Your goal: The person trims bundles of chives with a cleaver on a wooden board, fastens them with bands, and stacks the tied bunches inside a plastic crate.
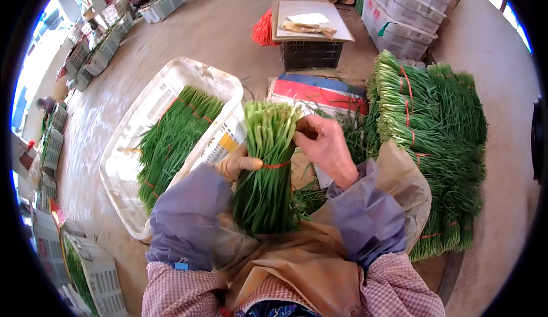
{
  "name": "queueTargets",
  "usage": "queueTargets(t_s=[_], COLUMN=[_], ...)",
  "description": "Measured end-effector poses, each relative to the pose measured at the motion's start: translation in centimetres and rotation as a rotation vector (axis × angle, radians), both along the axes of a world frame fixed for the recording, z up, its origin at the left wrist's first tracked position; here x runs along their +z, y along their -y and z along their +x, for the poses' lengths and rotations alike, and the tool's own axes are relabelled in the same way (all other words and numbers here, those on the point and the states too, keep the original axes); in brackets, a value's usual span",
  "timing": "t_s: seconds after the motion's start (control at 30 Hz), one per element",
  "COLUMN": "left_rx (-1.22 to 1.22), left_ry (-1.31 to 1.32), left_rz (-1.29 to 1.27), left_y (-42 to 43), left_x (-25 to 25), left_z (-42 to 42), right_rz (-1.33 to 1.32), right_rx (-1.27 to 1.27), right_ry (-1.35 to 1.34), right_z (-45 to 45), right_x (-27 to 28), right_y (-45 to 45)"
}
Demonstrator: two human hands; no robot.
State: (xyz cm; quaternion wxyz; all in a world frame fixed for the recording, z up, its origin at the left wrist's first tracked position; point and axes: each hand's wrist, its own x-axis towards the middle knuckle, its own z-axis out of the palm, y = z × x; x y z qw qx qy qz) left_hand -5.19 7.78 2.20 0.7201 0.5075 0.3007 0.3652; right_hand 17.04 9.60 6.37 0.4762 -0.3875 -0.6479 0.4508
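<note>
An upright bundle of green chives [268, 188], pale cut stems at the top and a red band round its middle, stands in front of my chest. My left hand [237, 161], in a tan glove, is wrapped round the bundle's left side, its thumb lying by the band. At the upper right edge of the stems is my right hand [326, 145], bare, with thumb and forefinger pinched together. What it pinches, if anything, is too small to make out. The leaf tips hang down towards my brown apron [297, 265].
On the left stands a white plastic crate [128, 120] holding banded chive bundles. Many more bundles [434, 145] are stacked on the right. Ahead, a board [297, 9] rests on a dark crate, beside red bands [264, 30]. White crates [399, 17] are piled behind.
</note>
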Motion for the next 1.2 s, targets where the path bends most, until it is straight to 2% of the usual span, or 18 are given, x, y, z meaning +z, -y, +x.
queueTargets(t_s=[0.03, 0.27, 0.33, 0.43, 0.53, 0.57, 0.67, 0.8, 0.83, 0.93, 0.97, 1.03, 1.1, 1.13, 1.17, 1.2], left_rx=[-0.003, -0.102, -0.12, -0.075, -0.013, -0.004, -0.017, 0.015, 0.029, 0.001, 0.031, 0.088, 0.154, 0.196, 0.215, 0.18], left_ry=[-0.038, -0.159, -0.124, -0.065, -0.026, -0.009, 0.036, -0.006, -0.032, -0.141, -0.206, -0.134, -0.014, -0.235, -0.448, -0.102], left_rz=[-0.028, 0.037, 0.013, -0.017, -0.001, -0.012, -0.051, 0.045, 0.083, 0.13, 0.224, 0.171, -0.043, -0.071, -0.113, 0.147], left_y=[0.3, -0.8, -1.0, -0.9, -0.8, -0.6, -0.3, -0.4, -0.5, -0.9, -0.9, -0.2, 0.8, 1.2, 1.5, 0.6], left_x=[0.4, -0.3, -0.7, -1.3, -1.4, -1.0, 0.1, 0.3, 0.1, -0.9, -1.1, -0.6, -0.4, 1.1, 2.6, -0.7], left_z=[0.0, -0.7, -0.8, -0.6, 0.1, 0.3, 0.6, 0.4, 0.1, -0.6, -0.7, -0.8, -1.5, -1.3, -0.9, 1.1], right_rz=[-0.07, 0.1, 0.156, 0.062, 0.355, 0.391, 0.504, 0.334, 0.337, 0.49, 0.535, 0.545, 0.516, 0.379, 0.399, 0.509], right_rx=[0.014, -0.333, -0.259, -0.15, -0.418, -0.435, -0.226, -0.235, -0.17, -0.187, -0.194, -0.286, -0.306, -0.314, -0.302, -0.306], right_ry=[0.007, -0.196, -0.115, -0.097, -0.013, 0.019, 0.02, -0.008, 0.015, 0.08, 0.101, 0.271, 0.319, 0.363, 0.271, 0.297], right_z=[0.1, -1.6, -1.4, -0.7, -0.5, -0.3, -0.6, -1.4, -1.5, -3.5, -3.8, -4.9, -6.1, -6.1, -5.7, -3.9], right_x=[0.5, -0.7, -0.6, -0.2, -0.1, 0.3, 0.1, -0.3, -0.3, 0.6, 0.5, 1.3, 1.0, 2.0, 0.8, -0.5], right_y=[0.1, 0.0, -0.3, -0.4, 0.3, 1.0, 2.0, 3.4, 3.6, 4.1, 3.9, 4.3, 4.1, 4.9, 4.5, 4.2])
